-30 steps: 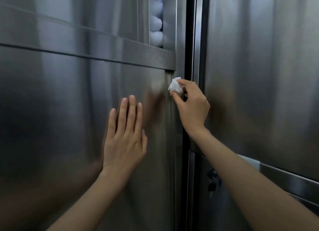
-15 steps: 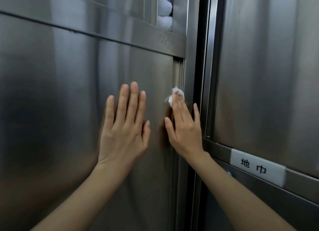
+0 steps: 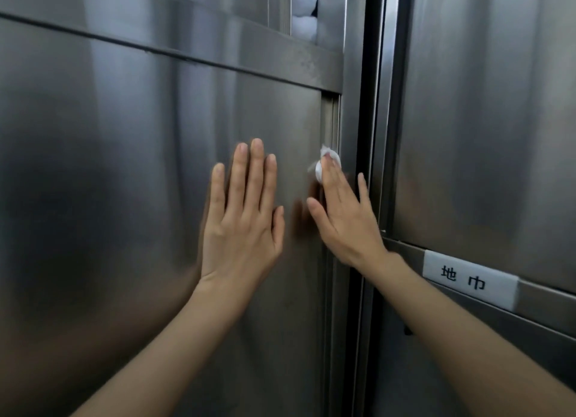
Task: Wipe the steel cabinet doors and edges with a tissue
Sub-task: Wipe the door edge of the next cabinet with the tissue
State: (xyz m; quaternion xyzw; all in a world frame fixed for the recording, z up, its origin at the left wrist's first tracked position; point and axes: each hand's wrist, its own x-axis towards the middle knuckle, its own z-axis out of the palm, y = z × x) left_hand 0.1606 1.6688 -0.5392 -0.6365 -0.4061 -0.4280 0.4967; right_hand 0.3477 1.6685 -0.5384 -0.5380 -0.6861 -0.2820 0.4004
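Bracing the left steel door [image 3: 109,198], the left hand [image 3: 241,217] lies flat with its fingers [image 3: 257,167] released and straight. Beside it, the right hand [image 3: 344,217] presses a wadded tissue [image 3: 324,164] under straight fingertips against that door's right edge strip [image 3: 330,120]. Edge-wiping seems in hand; next comes sliding the wad along the strip. Farther right sits a label [image 3: 467,281].

White crumpled tissue [image 3: 327,164] pressed against right edge of steel cabinet door [image 3: 124,167].
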